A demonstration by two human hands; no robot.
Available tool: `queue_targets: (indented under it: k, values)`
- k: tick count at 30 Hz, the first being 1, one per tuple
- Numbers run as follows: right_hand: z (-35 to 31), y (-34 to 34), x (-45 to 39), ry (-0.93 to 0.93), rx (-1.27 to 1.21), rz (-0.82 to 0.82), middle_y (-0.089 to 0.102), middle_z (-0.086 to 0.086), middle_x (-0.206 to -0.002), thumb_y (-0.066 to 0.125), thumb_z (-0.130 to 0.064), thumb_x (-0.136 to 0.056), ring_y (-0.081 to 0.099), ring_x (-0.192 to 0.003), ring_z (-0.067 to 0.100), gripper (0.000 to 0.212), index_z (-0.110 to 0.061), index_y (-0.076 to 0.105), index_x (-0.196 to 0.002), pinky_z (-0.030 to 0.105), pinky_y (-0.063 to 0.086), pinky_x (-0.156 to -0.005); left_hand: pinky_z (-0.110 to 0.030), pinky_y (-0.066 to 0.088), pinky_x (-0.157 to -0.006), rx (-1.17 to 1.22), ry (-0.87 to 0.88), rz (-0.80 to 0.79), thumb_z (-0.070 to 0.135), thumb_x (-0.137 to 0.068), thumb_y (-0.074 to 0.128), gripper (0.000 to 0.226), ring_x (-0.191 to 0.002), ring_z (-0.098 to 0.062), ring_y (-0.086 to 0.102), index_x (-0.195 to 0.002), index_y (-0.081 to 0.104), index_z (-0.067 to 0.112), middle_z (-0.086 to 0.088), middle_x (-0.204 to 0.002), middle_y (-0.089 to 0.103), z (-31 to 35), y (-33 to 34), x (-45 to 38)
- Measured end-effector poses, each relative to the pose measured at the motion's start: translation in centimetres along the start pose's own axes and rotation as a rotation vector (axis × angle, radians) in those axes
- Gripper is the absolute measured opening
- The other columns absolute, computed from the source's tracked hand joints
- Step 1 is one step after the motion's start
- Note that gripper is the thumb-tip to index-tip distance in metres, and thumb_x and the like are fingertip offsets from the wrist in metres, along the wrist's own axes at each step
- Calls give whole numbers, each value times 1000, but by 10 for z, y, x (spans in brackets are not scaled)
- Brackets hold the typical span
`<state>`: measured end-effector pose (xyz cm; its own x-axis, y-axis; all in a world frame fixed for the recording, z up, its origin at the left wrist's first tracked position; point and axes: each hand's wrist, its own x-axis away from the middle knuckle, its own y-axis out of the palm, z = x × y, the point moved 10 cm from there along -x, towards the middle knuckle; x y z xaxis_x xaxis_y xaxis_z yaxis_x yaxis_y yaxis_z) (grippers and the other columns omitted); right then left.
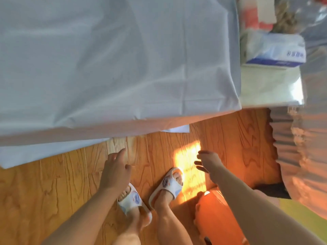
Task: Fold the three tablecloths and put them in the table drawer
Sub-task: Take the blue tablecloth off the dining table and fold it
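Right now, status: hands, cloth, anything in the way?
Left hand and right hand open, holding nothing, below the table edge. Pale tablecloth spread flat, overhanging, unfolded. Orange stool by right leg; tissue pack beside cloth.

Pale blue tablecloth (106, 59) spread over table, near edge hanging past it above wood floor (62, 183). Left hand (115, 171) and right hand (208, 165) empty, fingers loose, below cloth edge, not touching. Tissue pack (276, 50) at table's right edge. White slippers (168, 184) on feet.

One tablecloth (106, 64), two hands, two slippers, one tissue pack (276, 50)
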<state>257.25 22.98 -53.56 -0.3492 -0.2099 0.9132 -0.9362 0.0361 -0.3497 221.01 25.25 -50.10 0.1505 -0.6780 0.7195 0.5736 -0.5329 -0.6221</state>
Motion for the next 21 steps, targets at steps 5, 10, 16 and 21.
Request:
queue_targets:
  k: [5,10,16,21]
  values:
    - [-67,-32,-17,-234,-354,84,57,9,-128,51,8,-92,64,-103,26,68,-25,36,-150,36,60,-77,-44,39,-115,8,-17,-81,20,-102,50,60,-141,-31,42,-158,30,26,-11,-156,34,-8,27,-11]
    - [-128,-66,-37,-314,-603,23,58,1,-131,50,12,-87,56,-121,21,67,-26,50,-142,32,51,-83,-48,47,-107,26,-24,-66,23,-101,51,59,-133,-29,50,-156,33,30,-8,-155,34,-26,27,-1]
    - [-130,-63,-45,-404,-386,-100,55,-3,-139,60,6,-80,39,-138,21,54,-27,63,-124,43,23,-115,-49,53,-99,-3,9,-75,25,-102,50,54,-126,-28,55,-154,35,30,-4,-156,34,-10,24,5]
    - [-109,-43,-30,-440,-129,-127,62,-4,-122,68,0,-87,48,-125,19,56,-9,52,-140,42,25,-117,-44,45,-109,-56,61,-93,24,-103,48,48,-136,-24,44,-150,42,26,-5,-153,38,11,26,13]
